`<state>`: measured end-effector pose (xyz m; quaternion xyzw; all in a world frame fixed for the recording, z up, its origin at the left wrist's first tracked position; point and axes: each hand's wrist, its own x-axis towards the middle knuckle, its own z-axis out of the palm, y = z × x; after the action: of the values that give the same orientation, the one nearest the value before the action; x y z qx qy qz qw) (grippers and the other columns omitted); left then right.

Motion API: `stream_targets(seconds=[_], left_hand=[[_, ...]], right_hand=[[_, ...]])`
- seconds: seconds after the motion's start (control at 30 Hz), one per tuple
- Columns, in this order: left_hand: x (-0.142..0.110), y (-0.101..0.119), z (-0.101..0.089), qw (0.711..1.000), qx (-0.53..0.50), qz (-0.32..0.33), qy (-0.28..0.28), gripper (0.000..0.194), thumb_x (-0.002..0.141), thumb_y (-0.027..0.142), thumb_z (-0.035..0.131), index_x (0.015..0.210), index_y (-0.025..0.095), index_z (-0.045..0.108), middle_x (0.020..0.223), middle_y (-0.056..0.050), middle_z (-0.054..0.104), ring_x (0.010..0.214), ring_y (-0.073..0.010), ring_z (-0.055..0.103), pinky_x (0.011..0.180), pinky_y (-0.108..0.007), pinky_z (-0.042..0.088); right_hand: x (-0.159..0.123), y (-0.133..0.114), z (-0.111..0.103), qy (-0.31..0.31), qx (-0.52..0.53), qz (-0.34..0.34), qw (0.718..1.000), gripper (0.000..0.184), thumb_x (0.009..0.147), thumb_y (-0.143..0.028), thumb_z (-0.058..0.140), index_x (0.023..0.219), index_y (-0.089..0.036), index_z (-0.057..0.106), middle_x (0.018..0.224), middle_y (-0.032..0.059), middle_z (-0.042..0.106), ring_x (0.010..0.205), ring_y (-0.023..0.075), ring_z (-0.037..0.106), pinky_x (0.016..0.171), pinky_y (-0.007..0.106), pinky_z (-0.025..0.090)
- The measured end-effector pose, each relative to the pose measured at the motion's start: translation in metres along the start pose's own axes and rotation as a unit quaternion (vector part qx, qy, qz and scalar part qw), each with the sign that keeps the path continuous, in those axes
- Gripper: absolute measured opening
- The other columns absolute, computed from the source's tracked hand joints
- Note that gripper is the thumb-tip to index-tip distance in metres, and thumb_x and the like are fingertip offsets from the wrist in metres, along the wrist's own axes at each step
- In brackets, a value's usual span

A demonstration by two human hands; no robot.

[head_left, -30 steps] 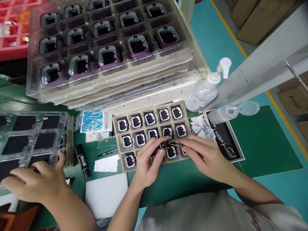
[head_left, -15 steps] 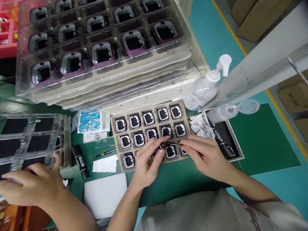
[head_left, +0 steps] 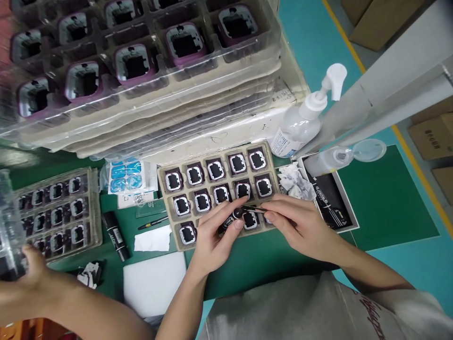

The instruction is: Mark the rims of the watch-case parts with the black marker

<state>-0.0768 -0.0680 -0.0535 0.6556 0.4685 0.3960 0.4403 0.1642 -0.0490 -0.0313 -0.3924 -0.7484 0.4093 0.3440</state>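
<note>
A small dark piece (head_left: 229, 223) is above the near part of a beige tray (head_left: 176, 224), in the grip of the left hand (head_left: 215, 238); this grip is narrow, with the thumb and fingers closed on the piece. The fingers cover much of it, so I cannot tell its full shape. The right hand (head_left: 300, 223) pinches dark, thin tweezers (head_left: 254, 209), and their tips are at the piece, but whether they touch it is too small to tell. The tray carries rows of dark frames with white inner edges, and the hands hide some of the near row. To the right of the tray are crumpled paper (head_left: 296, 182) and a white box (head_left: 346, 198) with dark contents, partly covered by a flip-top bottle (head_left: 329, 163); a pump bottle (head_left: 299, 123) stands farther. To the left, on the green surface (head_left: 244, 271), lie a thin pen (head_left: 153, 223), a black marker (head_left: 115, 236), a white paper piece (head_left: 153, 239), a white pad (head_left: 155, 283) and blue stickers (head_left: 126, 175). Farther away is a tray stack (head_left: 244, 89) with purple frames, cut off by the upper picture edge. At the far left side, another person's hand (head_left: 30, 278), blurred and cut off, is at a transparent tray (head_left: 10, 222), beside a second frame tray (head_left: 94, 212).
</note>
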Motion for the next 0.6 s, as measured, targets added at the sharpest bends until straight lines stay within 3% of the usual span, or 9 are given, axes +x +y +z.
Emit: stream_targets(seconds=[0.4, 0.6], left_hand=[[-0.0046, -0.0038, -0.0012, 0.997, -0.052, -0.036, -0.033, 0.043, 0.106, 0.026, 0.06, 0.148, 0.028, 0.066, 0.118, -0.008, 0.077, 0.099, -0.0217, 0.072, 0.087, -0.031, 0.054], [-0.0054, -0.0062, -0.0028, 0.997, -0.045, -0.045, -0.034, 0.043, 0.107, 0.03, 0.06, 0.149, 0.025, 0.066, 0.105, -0.007, 0.077, 0.088, -0.0199, 0.071, 0.081, -0.031, 0.054]], right_hand=[[-0.0015, 0.0019, 0.0044, 0.05, -0.024, -0.042, 0.998, 0.015, 0.106, -0.011, 0.06, 0.116, -0.016, 0.07, 0.092, 0.0015, 0.067, 0.077, 0.0105, 0.059, 0.066, 0.025, 0.047], [-0.0004, 0.0015, 0.0026, 0.017, 0.005, -0.015, 1.0, 0.02, 0.108, -0.013, 0.058, 0.125, -0.015, 0.069, 0.1, 0.003, 0.067, 0.086, 0.0112, 0.062, 0.074, 0.025, 0.05]])
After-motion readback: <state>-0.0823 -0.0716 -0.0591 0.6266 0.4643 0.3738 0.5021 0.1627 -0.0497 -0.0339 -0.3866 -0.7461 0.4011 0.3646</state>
